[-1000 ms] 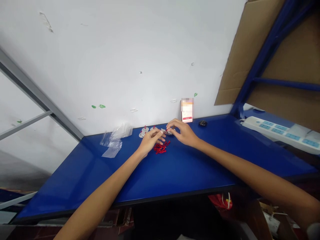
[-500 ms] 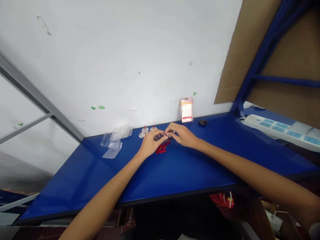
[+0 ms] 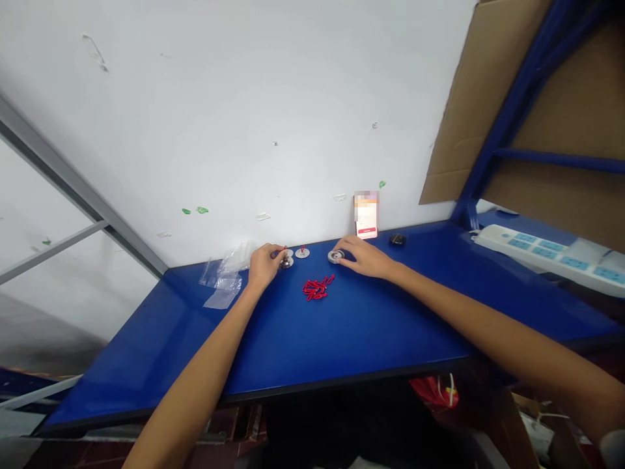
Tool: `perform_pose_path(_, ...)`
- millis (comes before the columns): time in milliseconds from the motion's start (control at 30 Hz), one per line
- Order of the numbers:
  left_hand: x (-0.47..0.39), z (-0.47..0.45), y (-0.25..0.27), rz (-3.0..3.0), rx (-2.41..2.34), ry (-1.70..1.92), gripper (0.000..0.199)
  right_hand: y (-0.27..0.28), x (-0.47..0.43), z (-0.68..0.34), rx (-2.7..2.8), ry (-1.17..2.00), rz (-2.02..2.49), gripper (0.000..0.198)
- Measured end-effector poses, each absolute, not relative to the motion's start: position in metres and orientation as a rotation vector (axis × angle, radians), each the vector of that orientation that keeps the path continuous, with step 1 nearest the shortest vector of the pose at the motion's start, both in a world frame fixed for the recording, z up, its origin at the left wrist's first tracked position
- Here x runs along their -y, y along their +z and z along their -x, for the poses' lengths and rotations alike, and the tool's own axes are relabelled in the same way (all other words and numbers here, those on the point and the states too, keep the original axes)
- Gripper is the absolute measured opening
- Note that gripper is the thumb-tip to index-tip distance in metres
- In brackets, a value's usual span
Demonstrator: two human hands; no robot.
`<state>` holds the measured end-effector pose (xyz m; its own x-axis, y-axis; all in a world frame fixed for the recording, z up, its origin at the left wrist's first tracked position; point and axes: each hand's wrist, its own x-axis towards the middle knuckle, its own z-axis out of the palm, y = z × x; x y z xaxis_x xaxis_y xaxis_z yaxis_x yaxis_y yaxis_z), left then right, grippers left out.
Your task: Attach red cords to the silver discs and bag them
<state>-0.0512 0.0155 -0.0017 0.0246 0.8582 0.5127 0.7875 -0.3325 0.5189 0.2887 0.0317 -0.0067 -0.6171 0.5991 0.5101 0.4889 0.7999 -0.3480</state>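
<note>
My left hand [image 3: 264,264] pinches a shiny round metal disc [image 3: 286,263] at the left of a small group of discs. Its fingers partly cover the group, and a bit of red cord shows by the fingertips. Just right of it lies a pale round disc [image 3: 302,253] with a red loop on it. My right hand [image 3: 362,256] has thumb and fingers around the sides of a silver round disc [image 3: 336,256], perhaps a small stack. A loose pile of red cord loops [image 3: 316,288] lies on the table between and nearer than the hands.
Clear plastic bags [image 3: 227,277] lie at the left on the blue table [image 3: 351,339]. A lit phone [image 3: 366,216] leans against the white wall, with a black mouse-like object [image 3: 397,240] beside it. A white power strip [image 3: 551,257] is at the right.
My hands were together above the red loops and have moved apart. The left went left to the discs with a disc; the right stays near its place, now at the silver disc.
</note>
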Motion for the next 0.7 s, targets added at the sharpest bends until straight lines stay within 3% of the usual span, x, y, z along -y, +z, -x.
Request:
perform_pose_path(267,-0.005,0.036,0.009,-2.214,-1.67,1.172,0.031,-0.023,-0.056,-0.301,2.45,0.113,0.784,0.019)
perform_pose_path(433,0.032,0.009,0.057,-2.169,-1.401,1.094,0.027,-0.019,-0.056,-0.302,2.386,0.103,0.743,0.018)
perform_pose_path(567,0.11,-0.036,0.087,-2.009,-0.615,0.337,0.03,-0.014,-0.052,-0.302,2.396,0.043,0.77,0.022)
perform_pose_path(633,0.158,-0.064,0.067,-1.997,-0.319,-0.043,0.025,-0.012,-0.049,-0.301,2.419,0.034,0.799,0.022)
perform_pose_path(700,0.195,-0.085,0.027,-2.168,-0.39,-0.182,0.02,-0.009,-0.047,-0.3,2.434,0.027,0.824,0.021)
